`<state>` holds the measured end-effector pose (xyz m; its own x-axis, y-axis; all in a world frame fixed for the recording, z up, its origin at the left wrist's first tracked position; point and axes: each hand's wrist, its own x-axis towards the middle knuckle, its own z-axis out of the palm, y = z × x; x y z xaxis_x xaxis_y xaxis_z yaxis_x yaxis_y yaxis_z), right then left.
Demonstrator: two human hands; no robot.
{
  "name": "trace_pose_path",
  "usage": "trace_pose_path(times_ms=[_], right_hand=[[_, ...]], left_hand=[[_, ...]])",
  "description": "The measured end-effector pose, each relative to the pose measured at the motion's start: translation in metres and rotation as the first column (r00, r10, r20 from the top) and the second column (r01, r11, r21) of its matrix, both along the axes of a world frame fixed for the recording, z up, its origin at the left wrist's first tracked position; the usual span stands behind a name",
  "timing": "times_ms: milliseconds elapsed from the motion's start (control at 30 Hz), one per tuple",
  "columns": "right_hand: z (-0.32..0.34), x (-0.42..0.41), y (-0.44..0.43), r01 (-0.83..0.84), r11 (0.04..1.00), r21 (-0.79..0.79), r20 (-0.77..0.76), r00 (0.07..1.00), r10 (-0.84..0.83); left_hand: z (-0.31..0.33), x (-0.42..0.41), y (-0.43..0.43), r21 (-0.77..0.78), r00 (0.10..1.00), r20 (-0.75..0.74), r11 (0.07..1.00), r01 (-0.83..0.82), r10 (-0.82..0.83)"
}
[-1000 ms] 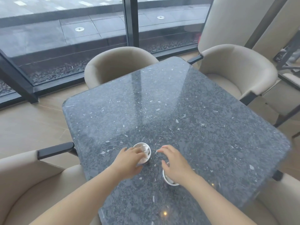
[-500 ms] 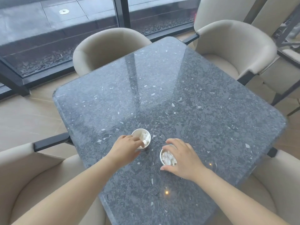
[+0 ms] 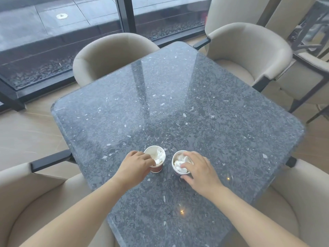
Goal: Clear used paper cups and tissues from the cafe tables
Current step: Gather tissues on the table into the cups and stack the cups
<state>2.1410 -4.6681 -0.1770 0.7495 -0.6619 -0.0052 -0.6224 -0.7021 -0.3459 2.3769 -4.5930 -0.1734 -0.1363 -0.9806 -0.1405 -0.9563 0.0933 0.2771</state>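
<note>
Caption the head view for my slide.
Left hand grips the left paper cup, right hand the right paper cup, both stuffed with tissue, on a speckled dark table.

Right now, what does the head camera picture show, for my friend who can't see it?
The left hand grips the left cup and the right hand grips the right cup, both stuffed with white tissue, apart on a dark speckled table. Beige armchairs stand around it, by a big window.
</note>
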Motion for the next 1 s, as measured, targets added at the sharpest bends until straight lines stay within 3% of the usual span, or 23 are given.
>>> trace_pose_path(times_ms=[100,233,400,667,1000], right_hand=[[0.002,0.000,0.006,0.036,0.994,-0.099,-0.030,0.999,-0.039],[0.013,0.002,0.008,0.108,0.992,-0.067,-0.025,0.994,-0.110],[0.045,-0.014,0.023,0.213,0.976,-0.046,0.076,0.975,-0.209],[0.105,-0.088,0.049,0.370,0.921,-0.121,0.234,0.912,-0.336],[0.131,-0.233,0.154,0.567,0.805,-0.173,0.312,0.807,-0.501]], left_hand=[[0.004,-0.002,0.000,-0.034,1.000,-0.009,0.999,-0.003,0.003],[0.016,-0.005,-0.002,-0.039,1.000,-0.024,0.999,0.006,-0.007],[0.053,-0.017,-0.006,-0.109,0.987,-0.159,0.993,-0.048,0.030],[0.119,-0.079,-0.021,-0.278,0.956,-0.101,0.931,0.237,-0.274],[0.140,-0.247,0.030,-0.262,0.884,-0.182,0.887,0.379,-0.431]])
